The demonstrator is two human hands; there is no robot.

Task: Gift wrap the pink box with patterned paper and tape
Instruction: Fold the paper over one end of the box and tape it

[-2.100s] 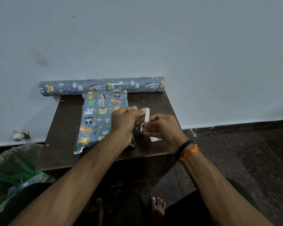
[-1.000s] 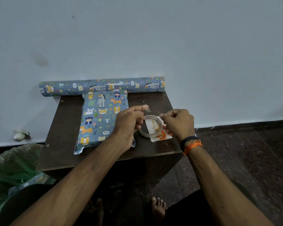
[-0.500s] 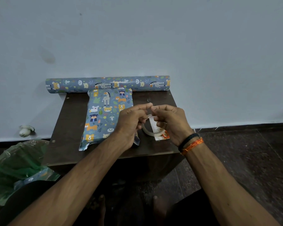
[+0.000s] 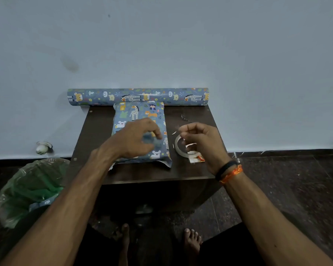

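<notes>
Head view: right hand (image 4: 202,140) pinches tape strip (image 4: 178,129) above tape roll (image 4: 179,147).

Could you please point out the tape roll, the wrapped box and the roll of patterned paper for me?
tape roll (image 4: 178,148): head view, on the left side of its clear ring.
wrapped box (image 4: 137,112): head view, on its top face near the giraffe.
roll of patterned paper (image 4: 137,96): head view, on its middle.

Our left hand (image 4: 137,139) is motion-blurred, hiding the wrapped box (image 4: 140,120) at six o'clock; our right hand (image 4: 202,141) covers the tape roll (image 4: 178,148) at three o'clock.
</notes>
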